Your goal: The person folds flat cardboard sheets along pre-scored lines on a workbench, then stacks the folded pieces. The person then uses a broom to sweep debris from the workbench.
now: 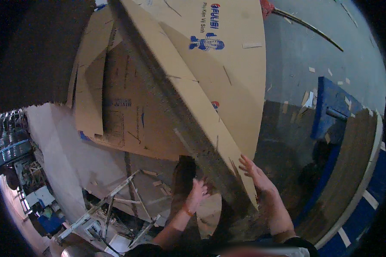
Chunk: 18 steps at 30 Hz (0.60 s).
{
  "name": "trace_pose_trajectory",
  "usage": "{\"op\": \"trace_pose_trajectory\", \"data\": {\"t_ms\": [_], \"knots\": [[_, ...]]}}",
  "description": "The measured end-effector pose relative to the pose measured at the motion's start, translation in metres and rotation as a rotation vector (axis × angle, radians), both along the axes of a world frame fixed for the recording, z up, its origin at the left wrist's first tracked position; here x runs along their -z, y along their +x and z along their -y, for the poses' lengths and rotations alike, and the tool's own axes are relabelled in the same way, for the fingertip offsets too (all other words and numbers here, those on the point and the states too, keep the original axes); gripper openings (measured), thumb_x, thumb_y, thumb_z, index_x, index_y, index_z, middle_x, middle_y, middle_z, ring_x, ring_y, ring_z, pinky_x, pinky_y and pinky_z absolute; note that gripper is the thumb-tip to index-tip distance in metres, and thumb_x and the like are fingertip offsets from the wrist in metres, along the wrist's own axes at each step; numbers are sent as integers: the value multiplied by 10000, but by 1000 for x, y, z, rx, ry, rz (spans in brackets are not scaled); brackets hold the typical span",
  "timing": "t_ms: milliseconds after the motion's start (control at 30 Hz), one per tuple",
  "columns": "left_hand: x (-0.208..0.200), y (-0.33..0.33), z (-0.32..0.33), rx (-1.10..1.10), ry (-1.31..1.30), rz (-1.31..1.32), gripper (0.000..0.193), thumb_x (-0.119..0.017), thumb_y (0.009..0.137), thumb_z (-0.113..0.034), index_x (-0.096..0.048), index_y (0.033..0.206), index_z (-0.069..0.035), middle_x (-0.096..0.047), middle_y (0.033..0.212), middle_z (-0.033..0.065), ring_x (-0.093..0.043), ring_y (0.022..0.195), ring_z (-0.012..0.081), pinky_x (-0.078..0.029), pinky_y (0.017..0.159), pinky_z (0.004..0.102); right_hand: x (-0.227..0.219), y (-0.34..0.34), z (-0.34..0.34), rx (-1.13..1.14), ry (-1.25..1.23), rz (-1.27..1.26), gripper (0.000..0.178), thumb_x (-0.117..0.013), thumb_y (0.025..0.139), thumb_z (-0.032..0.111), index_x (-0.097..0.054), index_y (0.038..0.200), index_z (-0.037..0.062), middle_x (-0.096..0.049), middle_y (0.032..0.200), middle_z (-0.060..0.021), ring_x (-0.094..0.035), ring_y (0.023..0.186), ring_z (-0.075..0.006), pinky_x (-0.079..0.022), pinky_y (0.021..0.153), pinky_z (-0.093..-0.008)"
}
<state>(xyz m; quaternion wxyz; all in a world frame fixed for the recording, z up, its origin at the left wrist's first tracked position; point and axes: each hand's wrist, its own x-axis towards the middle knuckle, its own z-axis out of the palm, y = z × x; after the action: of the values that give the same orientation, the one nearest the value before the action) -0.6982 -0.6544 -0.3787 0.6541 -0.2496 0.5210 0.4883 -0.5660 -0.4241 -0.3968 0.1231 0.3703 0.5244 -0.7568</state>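
A thick stack of flat cardboard sheets [180, 105] runs diagonally from the top of the view down toward me, its grainy brown edge facing left and a plain tan face facing right. My right hand [261, 182] lies against the tan face near the close corner, fingers stretched out and apart. On the other side, my left hand [195, 197] is beside the brown edge with its fingers partly spread; whether it touches the stack I cannot tell. Large printed cardboard sheets spread out beyond, one to the right [240, 73] and one to the left [158, 124].
At the right stands another stack of cardboard [347, 175] beside a blue panel [326, 107]. A metal frame [111, 205] stands at lower left. Scraps [311, 70] and a long thin stick [313, 30] lie on the grey floor. Equipment [38, 201] fills the far left.
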Motion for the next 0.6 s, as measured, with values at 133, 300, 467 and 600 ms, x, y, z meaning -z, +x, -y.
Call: {"op": "trace_pose_trajectory", "data": {"t_ms": [133,300,467,600], "knots": [[1,-1,-46,-60,257,8,793,-245,839,-685,-312,1358,-89,-436,1303,81,-467,1121,206,-371,944,353,-66,-31,27,-332,748,98,934,-680,716,409,-161,1386,17,-190,1414,-236,-271,1262,-400,-265,1009,-457],[31,-6,-51,-22,163,111,633,-307,891,-584,-454,1251,-85,-576,1143,78,-547,1020,191,-451,835,344,-56,-59,59,-334,1362,513,1072,-791,562,407,-199,1385,57,-266,1363,-233,-366,1168,-372,-313,911,-499],[97,-28,-16,-42,135,127,563,-349,902,-534,-466,1222,-87,-588,1112,74,-564,978,189,-457,791,353,-43,-52,31,-204,1418,415,949,-769,593,309,-274,1371,84,-467,1110,-187,-479,967,-356,-393,793,-451],[180,-84,-9,-6,46,5,605,-393,865,-564,-421,1270,-115,-539,1176,62,-503,1077,200,-406,883,431,-80,-46,6,-193,1300,372,954,-770,560,247,-290,1367,73,-476,1046,-182,-490,908,-340,-424,745,-394]]}}
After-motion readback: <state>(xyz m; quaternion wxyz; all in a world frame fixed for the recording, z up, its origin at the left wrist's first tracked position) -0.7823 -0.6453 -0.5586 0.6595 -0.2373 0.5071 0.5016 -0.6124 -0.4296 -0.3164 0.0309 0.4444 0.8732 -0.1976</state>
